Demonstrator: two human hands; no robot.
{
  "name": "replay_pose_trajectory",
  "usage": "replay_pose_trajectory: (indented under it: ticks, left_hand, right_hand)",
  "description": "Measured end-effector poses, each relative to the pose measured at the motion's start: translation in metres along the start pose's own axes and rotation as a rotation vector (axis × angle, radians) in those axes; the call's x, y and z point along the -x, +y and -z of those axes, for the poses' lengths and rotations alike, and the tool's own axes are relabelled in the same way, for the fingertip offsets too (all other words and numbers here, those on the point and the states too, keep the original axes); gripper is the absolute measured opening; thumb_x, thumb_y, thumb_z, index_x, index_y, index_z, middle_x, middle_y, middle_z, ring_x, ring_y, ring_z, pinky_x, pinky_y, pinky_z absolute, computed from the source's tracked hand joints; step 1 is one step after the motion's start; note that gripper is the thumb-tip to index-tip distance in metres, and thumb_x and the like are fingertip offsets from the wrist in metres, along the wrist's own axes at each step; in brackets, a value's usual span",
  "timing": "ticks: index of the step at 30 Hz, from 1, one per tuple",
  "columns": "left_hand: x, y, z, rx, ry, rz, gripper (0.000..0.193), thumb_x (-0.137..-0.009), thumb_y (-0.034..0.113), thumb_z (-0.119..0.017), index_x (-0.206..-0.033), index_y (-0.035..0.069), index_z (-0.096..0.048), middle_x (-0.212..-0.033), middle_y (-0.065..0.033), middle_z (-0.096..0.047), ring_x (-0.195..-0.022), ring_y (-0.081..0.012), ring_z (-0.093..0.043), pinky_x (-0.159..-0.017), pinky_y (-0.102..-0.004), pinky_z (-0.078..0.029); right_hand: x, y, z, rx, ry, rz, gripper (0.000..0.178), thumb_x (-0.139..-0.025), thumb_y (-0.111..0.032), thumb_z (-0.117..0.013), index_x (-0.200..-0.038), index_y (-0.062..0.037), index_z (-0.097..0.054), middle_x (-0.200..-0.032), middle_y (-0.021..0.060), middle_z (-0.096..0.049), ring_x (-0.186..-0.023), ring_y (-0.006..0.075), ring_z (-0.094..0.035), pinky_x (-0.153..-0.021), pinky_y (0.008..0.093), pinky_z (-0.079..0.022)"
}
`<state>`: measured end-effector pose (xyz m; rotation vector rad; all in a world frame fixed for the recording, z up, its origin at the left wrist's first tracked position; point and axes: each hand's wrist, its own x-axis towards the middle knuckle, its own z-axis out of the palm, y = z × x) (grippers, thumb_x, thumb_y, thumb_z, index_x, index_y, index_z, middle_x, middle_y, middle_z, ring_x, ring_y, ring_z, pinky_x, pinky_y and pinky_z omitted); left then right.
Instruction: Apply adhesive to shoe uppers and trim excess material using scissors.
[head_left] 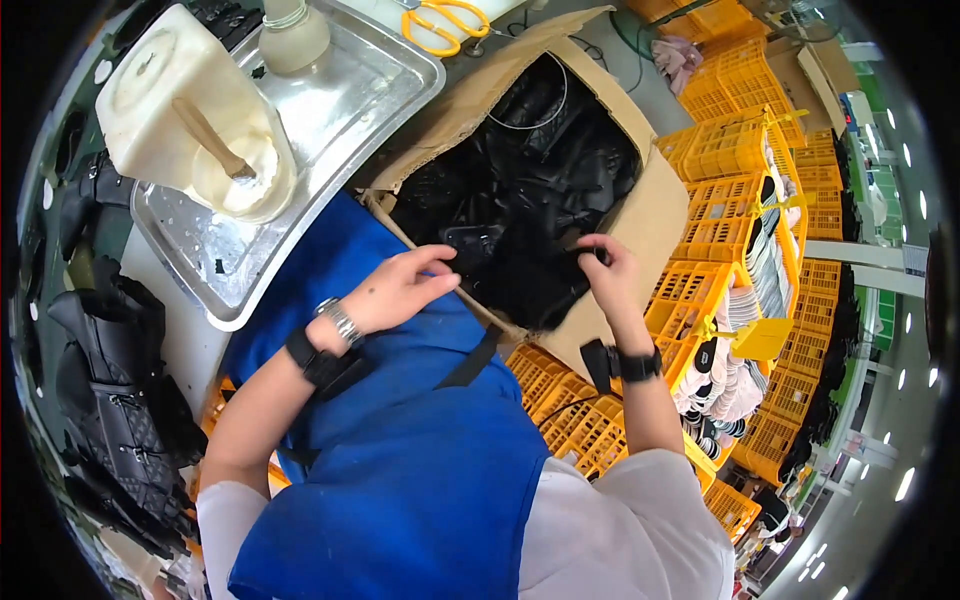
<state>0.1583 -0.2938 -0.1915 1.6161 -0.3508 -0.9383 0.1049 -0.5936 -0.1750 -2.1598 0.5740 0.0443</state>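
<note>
A cardboard box (662, 205) with raised flaps stands in front of me, filled with a heap of black, partly shiny pieces (540, 175) that look like leather or fabric. My right hand (612, 275) is at the box's right side, thumb and fingers pinched on the edge of a soft black piece (545, 285). That piece spreads across the near part of the box; its exact kind cannot be made out. Over the near left edge of the box, my left hand (405, 288) has its thumb and fingers apart, with nothing visible between them.
Left of the box, a metal tray (340, 85) carries a white cut-open container (160, 100) with a brush (210, 140) and a pale bottle (295, 40). Orange-handled scissors (445, 25) lie beyond. Black boots (110, 380) stand at left; yellow crates (715, 210) are stacked at right.
</note>
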Motion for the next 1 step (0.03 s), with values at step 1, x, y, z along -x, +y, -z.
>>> replay_pose_trajectory:
  ticks: [1]
  left_hand:
    - [-0.0089, 0.0078, -0.005, 0.133, -0.052, 0.144, 0.053, -0.086, 0.027, -0.058, -0.131, 0.008, -0.037, -0.117, -0.0111, -0.055, -0.105, -0.0242, -0.055, -0.089, -0.0303, -0.043]
  right_hand:
    - [0.0018, 0.0013, 0.0038, -0.001, 0.012, -0.001, 0.02, -0.07, -0.009, -0.06, -0.089, -0.006, -0.066, -0.062, 0.0, -0.055, -0.054, 0.0065, -0.047, -0.051, 0.0231, -0.038]
